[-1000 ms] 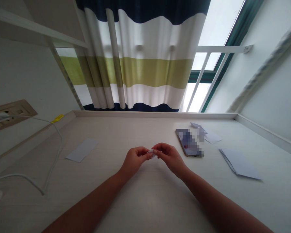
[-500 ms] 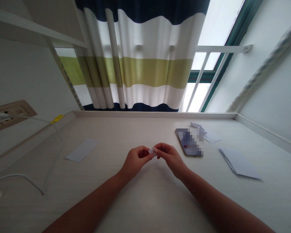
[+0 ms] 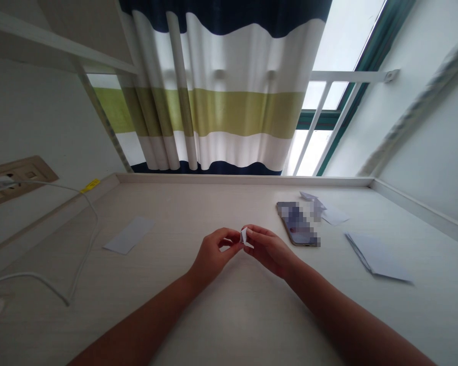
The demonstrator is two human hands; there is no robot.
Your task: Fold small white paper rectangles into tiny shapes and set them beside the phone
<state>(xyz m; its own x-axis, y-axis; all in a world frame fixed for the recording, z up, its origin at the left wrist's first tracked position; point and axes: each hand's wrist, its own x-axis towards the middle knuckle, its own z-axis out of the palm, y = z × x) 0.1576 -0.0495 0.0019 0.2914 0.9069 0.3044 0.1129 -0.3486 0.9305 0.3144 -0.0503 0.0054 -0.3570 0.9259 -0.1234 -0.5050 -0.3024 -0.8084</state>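
A small folded piece of white paper (image 3: 246, 238) is pinched at the middle of the pale wooden table (image 3: 244, 320). My right hand (image 3: 269, 249) grips it between thumb and fingertips. My left hand (image 3: 216, 251) is curled, its fingertips pressed against the paper's left side. Part of the paper is hidden by my fingers, so its full shape does not show.
A phone (image 3: 297, 224) with a blurred screen lies beyond my right hand, with paper scraps (image 3: 320, 211) behind it. A folded paper stack (image 3: 377, 256) lies right, a white paper strip (image 3: 129, 235) left. A white cable (image 3: 86, 239) runs from a wall socket (image 3: 19, 180).
The small paper has turned and now stands more upright between my fingers, with a pointed fold showing. My hands have shifted slightly around it.
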